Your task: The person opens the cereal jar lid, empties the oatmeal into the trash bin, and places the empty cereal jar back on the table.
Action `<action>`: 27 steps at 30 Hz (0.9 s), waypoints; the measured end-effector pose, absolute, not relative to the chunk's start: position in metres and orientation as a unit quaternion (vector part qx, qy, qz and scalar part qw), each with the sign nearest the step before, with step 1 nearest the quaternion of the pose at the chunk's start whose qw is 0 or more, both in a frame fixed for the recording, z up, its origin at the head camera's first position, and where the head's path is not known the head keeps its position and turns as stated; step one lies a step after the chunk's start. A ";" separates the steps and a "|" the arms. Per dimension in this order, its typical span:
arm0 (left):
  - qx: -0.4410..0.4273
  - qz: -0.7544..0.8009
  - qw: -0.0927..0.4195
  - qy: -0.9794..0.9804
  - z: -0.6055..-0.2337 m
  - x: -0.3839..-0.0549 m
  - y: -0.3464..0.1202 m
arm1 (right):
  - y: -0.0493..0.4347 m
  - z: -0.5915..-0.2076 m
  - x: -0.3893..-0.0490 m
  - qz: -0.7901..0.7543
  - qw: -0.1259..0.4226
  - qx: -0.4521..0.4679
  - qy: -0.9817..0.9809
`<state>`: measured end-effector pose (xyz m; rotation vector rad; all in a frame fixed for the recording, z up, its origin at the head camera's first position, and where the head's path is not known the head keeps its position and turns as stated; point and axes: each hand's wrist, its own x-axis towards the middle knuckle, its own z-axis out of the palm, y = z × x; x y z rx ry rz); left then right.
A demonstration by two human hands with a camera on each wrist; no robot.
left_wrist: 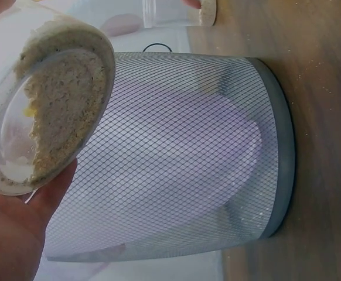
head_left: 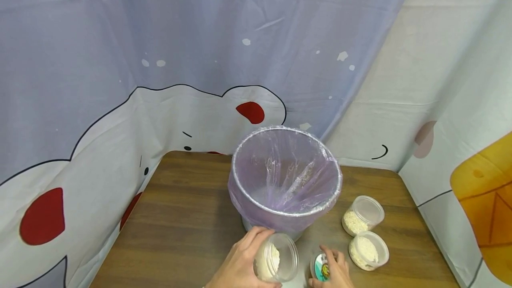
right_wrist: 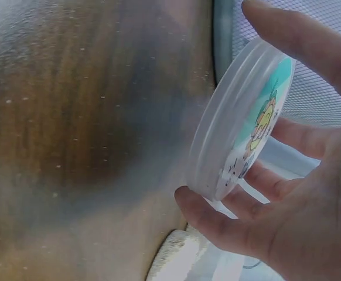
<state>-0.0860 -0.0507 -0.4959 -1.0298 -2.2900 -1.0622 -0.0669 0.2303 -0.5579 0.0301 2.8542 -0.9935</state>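
Observation:
My left hand [head_left: 242, 261] grips a clear plastic tub [head_left: 287, 257], tilted, just in front of the bin. In the left wrist view the tub's base [left_wrist: 71, 111] shows pale, crumbly stuff packed along one side. To its right, my right hand [head_left: 337, 272] holds a round lid [head_left: 321, 266] by its edge, low over the table. The right wrist view shows the lid's ridged rim and cartoon sticker [right_wrist: 264, 120] between thumb and fingers. Lid and tub are apart. A mesh bin [left_wrist: 176, 158] lined with a thin purple bag [head_left: 256, 194] stands behind both hands.
Right of the bin, two clear tubs [head_left: 370, 210] [head_left: 383, 252] with pale flaky stuff stand close together on the wooden table [head_left: 180, 217]. A patterned cloth [head_left: 200, 48] hangs behind and beside the table. Small pale specks lie on the wood.

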 end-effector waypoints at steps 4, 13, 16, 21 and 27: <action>-0.372 -0.380 0.209 -0.821 -0.494 -0.086 -0.051 | 0.231 -0.562 -0.066 -0.323 0.055 0.011 0.945; -0.377 -0.383 0.215 -0.815 -0.491 -0.086 -0.054 | 0.234 -0.576 -0.061 -0.298 0.049 0.012 0.953; -0.379 -0.377 0.225 -0.814 -0.489 -0.087 -0.053 | 0.235 -0.578 -0.062 -0.291 0.049 0.012 0.955; -0.385 -0.375 0.235 -0.810 -0.487 -0.088 -0.053 | 0.236 -0.580 -0.063 -0.273 0.063 0.025 0.960; -0.387 -0.377 0.242 -0.806 -0.483 -0.088 -0.054 | 0.238 -0.584 -0.065 -0.246 0.080 0.037 0.965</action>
